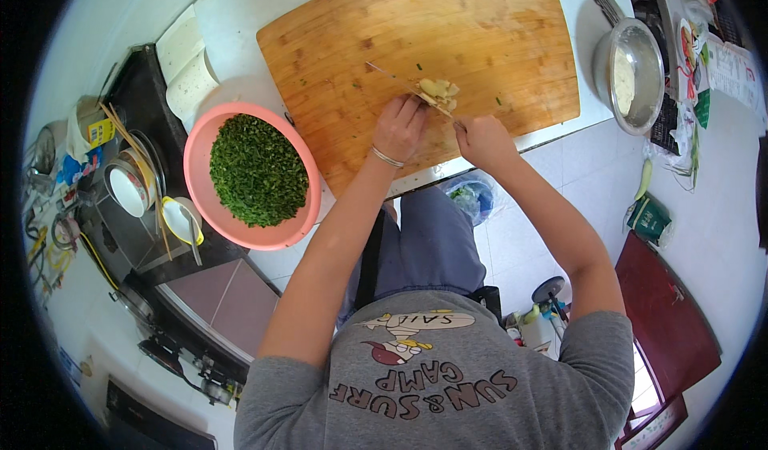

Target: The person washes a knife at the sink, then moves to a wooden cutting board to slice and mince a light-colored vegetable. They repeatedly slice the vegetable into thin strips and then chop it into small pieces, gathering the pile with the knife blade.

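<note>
On the wooden cutting board lies a small heap of pale yellow slices, which look like ginger. My left hand rests on the board at the heap's near left side, fingers bent and pressed down; what lies under the fingertips is hidden. My right hand is closed at the board's near edge around a knife handle. Seen almost edge-on, the knife shows as a thin line slanting to the far left, past my left fingertips and beside the slices.
Left of the board stands a pink basin of finely chopped greens. A metal bowl holding a pale mass is at the right. Bowls and chopsticks sit on the dark left counter. Below the board's edge is a lined bin.
</note>
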`<state>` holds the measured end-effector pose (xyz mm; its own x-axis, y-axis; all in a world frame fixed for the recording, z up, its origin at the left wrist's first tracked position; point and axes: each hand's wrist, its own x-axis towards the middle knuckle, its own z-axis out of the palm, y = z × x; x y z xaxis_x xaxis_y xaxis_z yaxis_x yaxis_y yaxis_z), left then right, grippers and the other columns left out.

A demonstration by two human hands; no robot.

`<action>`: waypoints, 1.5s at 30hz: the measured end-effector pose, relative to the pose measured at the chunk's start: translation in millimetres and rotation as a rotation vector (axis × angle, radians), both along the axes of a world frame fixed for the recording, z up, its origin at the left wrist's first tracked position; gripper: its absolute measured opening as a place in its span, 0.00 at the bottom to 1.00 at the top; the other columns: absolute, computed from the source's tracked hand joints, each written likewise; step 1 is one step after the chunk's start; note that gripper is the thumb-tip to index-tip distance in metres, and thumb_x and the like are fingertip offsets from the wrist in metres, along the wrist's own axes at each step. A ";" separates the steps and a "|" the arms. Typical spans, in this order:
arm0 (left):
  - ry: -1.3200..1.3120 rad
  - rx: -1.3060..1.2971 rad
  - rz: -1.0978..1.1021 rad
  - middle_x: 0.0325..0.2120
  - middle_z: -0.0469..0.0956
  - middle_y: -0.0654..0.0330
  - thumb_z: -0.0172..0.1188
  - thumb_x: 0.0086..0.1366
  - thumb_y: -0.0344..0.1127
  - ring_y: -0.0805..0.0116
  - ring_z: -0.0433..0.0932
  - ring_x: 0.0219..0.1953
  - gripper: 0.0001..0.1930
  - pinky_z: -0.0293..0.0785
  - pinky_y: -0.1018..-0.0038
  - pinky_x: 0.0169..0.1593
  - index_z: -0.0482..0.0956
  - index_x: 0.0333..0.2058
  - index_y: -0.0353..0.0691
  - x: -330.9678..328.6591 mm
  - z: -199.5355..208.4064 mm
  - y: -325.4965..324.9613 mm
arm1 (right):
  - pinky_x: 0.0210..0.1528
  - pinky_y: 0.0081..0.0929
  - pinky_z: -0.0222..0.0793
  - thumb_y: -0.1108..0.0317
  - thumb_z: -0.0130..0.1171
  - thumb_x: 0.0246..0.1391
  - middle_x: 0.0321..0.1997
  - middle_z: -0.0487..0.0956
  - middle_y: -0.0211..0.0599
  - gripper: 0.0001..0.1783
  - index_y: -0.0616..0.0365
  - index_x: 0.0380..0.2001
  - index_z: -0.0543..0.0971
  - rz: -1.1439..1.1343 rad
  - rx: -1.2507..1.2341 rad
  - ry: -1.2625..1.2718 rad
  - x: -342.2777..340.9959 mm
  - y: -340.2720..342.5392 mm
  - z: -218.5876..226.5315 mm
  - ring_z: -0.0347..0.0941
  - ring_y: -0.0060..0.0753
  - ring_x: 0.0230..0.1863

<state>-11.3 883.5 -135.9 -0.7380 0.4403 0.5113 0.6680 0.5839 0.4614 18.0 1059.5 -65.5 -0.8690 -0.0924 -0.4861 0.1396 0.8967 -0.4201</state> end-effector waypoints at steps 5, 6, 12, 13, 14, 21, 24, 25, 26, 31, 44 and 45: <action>-0.036 0.009 -0.009 0.35 0.76 0.55 0.60 0.46 0.25 0.60 0.74 0.32 0.08 0.74 0.70 0.35 0.78 0.29 0.34 1.1 -1.5 0.5 | 0.32 0.49 0.73 0.66 0.52 0.49 0.22 0.77 0.58 0.12 0.63 0.25 0.79 0.071 0.053 -0.013 -15.0 -9.6 -24.1 0.76 0.60 0.27; -0.049 0.010 -0.014 0.35 0.76 0.55 0.60 0.46 0.25 0.60 0.73 0.32 0.08 0.73 0.70 0.34 0.78 0.28 0.34 0.3 -1.0 0.5 | 0.32 0.49 0.73 0.66 0.52 0.48 0.22 0.77 0.58 0.12 0.64 0.25 0.79 0.067 0.064 -0.003 -20.9 -13.4 -29.0 0.76 0.59 0.27; -0.089 -0.022 -0.034 0.33 0.75 0.53 0.63 0.46 0.26 0.55 0.74 0.34 0.10 0.74 0.67 0.35 0.78 0.31 0.33 4.2 -2.7 -2.4 | 0.31 0.48 0.72 0.64 0.53 0.51 0.23 0.76 0.58 0.12 0.62 0.28 0.79 0.008 -0.208 0.154 -30.8 -9.1 -31.4 0.75 0.58 0.27; -0.061 -0.009 -0.022 0.33 0.74 0.53 0.63 0.46 0.25 0.56 0.74 0.33 0.10 0.73 0.67 0.35 0.78 0.30 0.33 2.6 -3.2 -1.5 | 0.31 0.49 0.71 0.64 0.52 0.51 0.23 0.76 0.58 0.12 0.62 0.28 0.79 0.006 -0.200 0.145 -31.5 -6.8 -27.0 0.75 0.59 0.27; -0.034 0.005 -0.010 0.33 0.74 0.53 0.63 0.46 0.25 0.56 0.73 0.33 0.10 0.73 0.67 0.34 0.77 0.30 0.34 0.6 -4.0 0.3 | 0.30 0.49 0.71 0.63 0.52 0.51 0.23 0.76 0.57 0.12 0.62 0.29 0.79 0.003 -0.191 0.136 -30.2 -3.5 -20.9 0.74 0.59 0.27; -0.030 -0.009 -0.015 0.33 0.75 0.53 0.60 0.45 0.25 0.58 0.74 0.33 0.10 0.75 0.69 0.35 0.78 0.30 0.33 0.9 0.5 -0.4 | 0.30 0.48 0.68 0.66 0.52 0.53 0.21 0.74 0.57 0.12 0.65 0.27 0.78 0.024 -0.137 0.098 -2.7 7.0 -2.2 0.72 0.61 0.25; -0.032 0.008 -0.033 0.34 0.75 0.53 0.60 0.45 0.25 0.58 0.74 0.34 0.10 0.75 0.69 0.36 0.78 0.30 0.33 -0.2 -0.1 -0.6 | 0.33 0.50 0.72 0.64 0.52 0.51 0.23 0.76 0.59 0.12 0.61 0.28 0.79 0.049 -0.076 0.009 -4.4 8.1 -5.7 0.74 0.61 0.27; -0.036 -0.003 -0.036 0.34 0.75 0.53 0.60 0.45 0.25 0.58 0.74 0.34 0.10 0.75 0.69 0.36 0.78 0.30 0.33 -0.1 0.2 -0.7 | 0.33 0.50 0.72 0.64 0.52 0.50 0.23 0.76 0.59 0.12 0.61 0.29 0.79 0.067 -0.068 -0.012 -6.4 8.5 -8.2 0.74 0.61 0.27; -0.039 -0.015 -0.038 0.35 0.75 0.54 0.60 0.45 0.25 0.58 0.74 0.34 0.10 0.75 0.69 0.36 0.78 0.30 0.34 0.3 0.7 -0.9 | 0.33 0.49 0.72 0.64 0.52 0.50 0.23 0.76 0.59 0.12 0.61 0.29 0.79 0.085 -0.059 -0.033 -10.0 9.3 -11.9 0.74 0.62 0.28; -0.050 0.013 -0.034 0.34 0.75 0.52 0.62 0.46 0.24 0.57 0.73 0.32 0.08 0.73 0.68 0.35 0.77 0.28 0.34 0.4 0.0 1.5 | 0.33 0.49 0.72 0.65 0.52 0.50 0.23 0.76 0.58 0.12 0.62 0.27 0.79 0.086 0.012 -0.031 -20.3 -0.9 -28.4 0.74 0.62 0.28; -0.003 -0.021 -0.038 0.34 0.75 0.51 0.63 0.46 0.25 0.55 0.75 0.36 0.10 0.75 0.67 0.39 0.78 0.30 0.33 1.7 0.6 -2.1 | 0.34 0.50 0.71 0.62 0.51 0.54 0.23 0.76 0.58 0.15 0.64 0.26 0.79 0.030 -0.090 0.044 -4.7 4.7 1.8 0.74 0.60 0.28; -0.014 -0.024 -0.041 0.34 0.75 0.51 0.63 0.46 0.25 0.55 0.75 0.36 0.10 0.75 0.67 0.39 0.78 0.30 0.33 1.6 0.8 -1.6 | 0.34 0.51 0.71 0.61 0.51 0.54 0.23 0.76 0.59 0.16 0.64 0.25 0.79 0.015 -0.096 0.053 -2.7 5.1 3.0 0.74 0.61 0.28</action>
